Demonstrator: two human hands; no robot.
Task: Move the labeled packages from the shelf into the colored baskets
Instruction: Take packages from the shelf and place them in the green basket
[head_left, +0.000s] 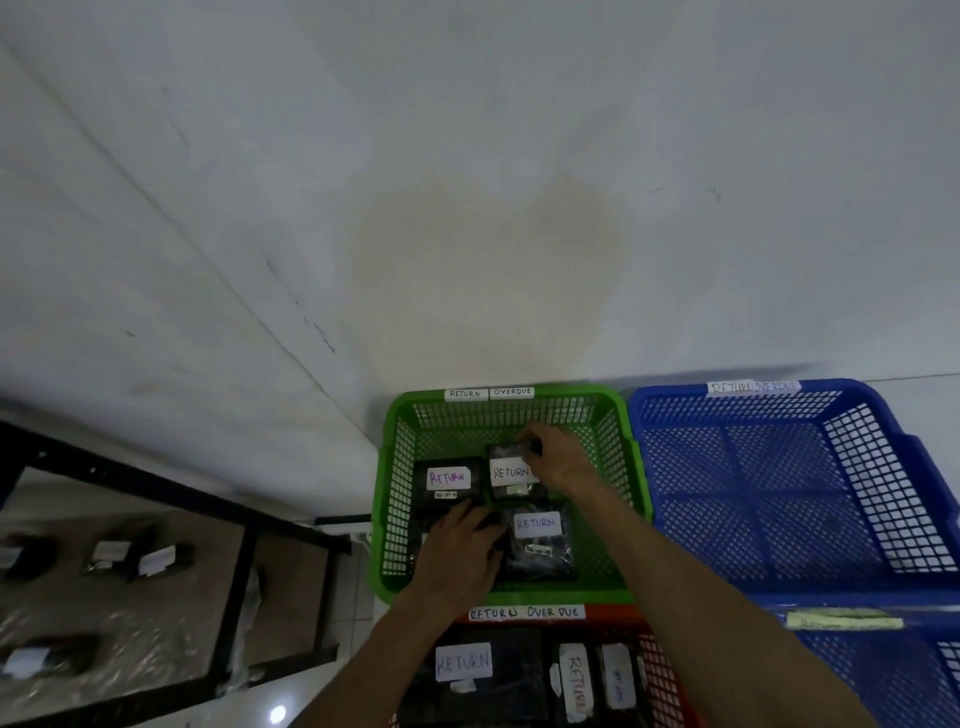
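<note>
White wall fills the background above a green basket (511, 590) beside an empty blue basket (779, 519). Inside the green one, the right hand (558, 454) pinches the far edge of a black "RETURN" package (511, 475), while the left hand (460, 551) lies flat on another package. More packages (150, 558) sit on the shelf (234, 587) at left.

A stockroom or parcel-sorting corner: green basket (511, 590), blue basket (779, 395) and red basket (662, 680) tagged RETURN/OVERDUE beside a metal shelf (249, 525) against a bare white wall (467, 156).
</note>
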